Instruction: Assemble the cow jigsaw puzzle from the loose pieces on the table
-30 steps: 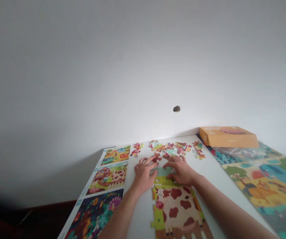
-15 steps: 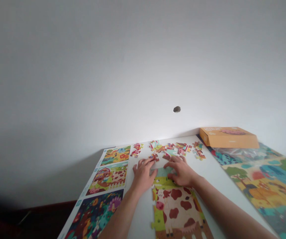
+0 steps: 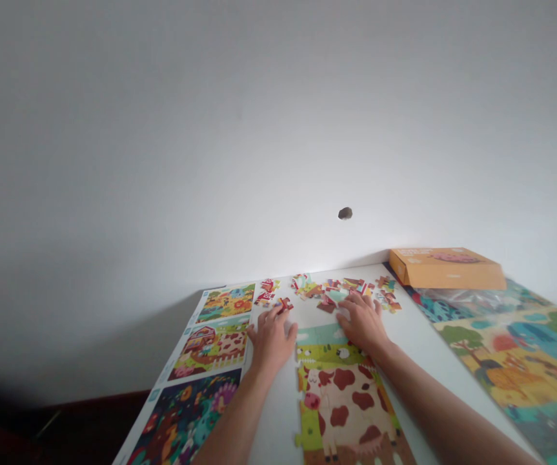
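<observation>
A partly joined jigsaw puzzle (image 3: 346, 407), showing a spotted cow, a fence and sheep, lies in front of me. Left of its top edge, my left hand (image 3: 273, 339) is spread, thumb apart, with its fingertips on a small red and brown puzzle piece (image 3: 284, 303). Palm down, my right hand (image 3: 364, 321) reaches over the puzzle's upper right corner. Its fingers are apart and touch or cover loose puzzle pieces (image 3: 329, 298) behind the puzzle; exactly which ones is hidden.
More loose pieces (image 3: 267, 285) lie towards the wall (image 3: 278, 161). A picture sheet (image 3: 210, 349) with several scenes runs along the left. On the right stand an orange box (image 3: 447, 268), a clear plastic bag (image 3: 476, 298) and an animal-scene puzzle (image 3: 520, 361).
My left hand has moved left, sliding the red and brown piece with it. My right hand has shifted right and away from the puzzle's top edge, uncovering the sheep and sky.
</observation>
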`<action>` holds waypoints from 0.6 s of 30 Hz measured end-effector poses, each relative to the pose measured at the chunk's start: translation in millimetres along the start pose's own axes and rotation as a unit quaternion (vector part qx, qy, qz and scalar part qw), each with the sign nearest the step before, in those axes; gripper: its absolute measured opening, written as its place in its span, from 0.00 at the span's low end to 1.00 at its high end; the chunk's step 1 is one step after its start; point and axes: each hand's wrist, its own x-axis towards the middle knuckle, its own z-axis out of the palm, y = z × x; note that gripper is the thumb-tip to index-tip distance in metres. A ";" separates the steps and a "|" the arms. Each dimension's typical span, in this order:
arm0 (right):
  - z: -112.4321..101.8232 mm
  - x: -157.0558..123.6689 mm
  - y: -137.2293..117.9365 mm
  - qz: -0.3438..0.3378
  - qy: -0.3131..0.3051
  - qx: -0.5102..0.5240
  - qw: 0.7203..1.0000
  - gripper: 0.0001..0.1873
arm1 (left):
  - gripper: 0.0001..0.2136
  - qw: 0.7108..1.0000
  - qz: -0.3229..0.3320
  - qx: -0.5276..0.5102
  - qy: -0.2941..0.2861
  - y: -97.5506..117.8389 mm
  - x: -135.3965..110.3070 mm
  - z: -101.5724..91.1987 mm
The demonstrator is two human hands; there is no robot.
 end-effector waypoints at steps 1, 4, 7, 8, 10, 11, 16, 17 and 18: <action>0.6 0.6 0.3 -0.001 0.001 0.003 1.000 0.16 | 0.15 1.000 0.004 -0.002 -0.003 0.7 -0.6 -0.2; 2.3 3.4 1.3 -0.008 0.003 0.012 1.000 0.14 | 0.14 0.999 0.036 -0.015 -0.021 3.9 -3.1 -2.3; 3.9 7.3 2.5 -0.014 0.024 0.017 0.999 0.13 | 0.15 0.994 0.085 -0.034 -0.051 6.7 -5.5 -5.7; 4.5 8.5 2.9 -0.016 0.032 0.019 0.999 0.14 | 0.16 0.992 0.099 -0.039 -0.061 7.1 -6.0 -6.7; 6.1 10.4 3.5 -0.020 0.033 0.028 0.999 0.15 | 0.16 0.989 0.115 -0.047 -0.075 7.2 -6.3 -8.1; 7.0 11.1 3.8 -0.021 0.027 0.033 0.999 0.15 | 0.17 0.989 0.117 -0.050 -0.078 7.0 -6.2 -8.5; 10.4 12.4 3.9 -0.013 0.016 0.051 0.998 0.16 | 0.17 0.988 0.115 -0.064 -0.076 5.0 -5.5 -6.4; 10.4 12.1 3.4 -0.011 0.022 0.058 0.998 0.18 | 0.19 0.988 0.115 -0.070 -0.073 4.8 -5.5 -5.3; 10.0 11.5 2.5 -0.016 0.031 0.067 0.997 0.20 | 0.21 0.988 0.116 -0.077 -0.069 4.8 -5.5 -4.2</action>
